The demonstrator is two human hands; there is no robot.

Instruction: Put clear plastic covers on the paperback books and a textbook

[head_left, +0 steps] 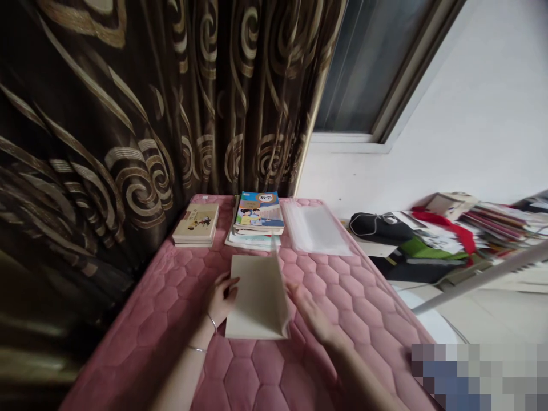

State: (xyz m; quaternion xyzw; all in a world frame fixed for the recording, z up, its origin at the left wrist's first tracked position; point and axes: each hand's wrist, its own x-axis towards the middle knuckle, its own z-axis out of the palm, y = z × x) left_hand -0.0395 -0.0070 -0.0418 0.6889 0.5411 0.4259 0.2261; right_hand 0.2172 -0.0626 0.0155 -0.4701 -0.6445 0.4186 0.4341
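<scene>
A book (256, 297) with cream, blank-looking pages lies open in front of me on the pink quilted bed cover (242, 379). Its right-hand leaf or cover stands up nearly on edge and looks blurred. My left hand (223, 298), with thin bracelets at the wrist, has curled fingers gripping the book's left edge. On the other side, my right hand (309, 308) has its fingers stretched out against the outside of the raised leaf. Whether it presses or only touches is unclear.
At the bed's far end are a stack of tan books (197, 224), a pile topped by a blue illustrated textbook (259, 212), and clear plastic covers (319, 228). A dark patterned curtain (240, 103) borders the left and back. Cluttered belongings (436, 240) stand at right.
</scene>
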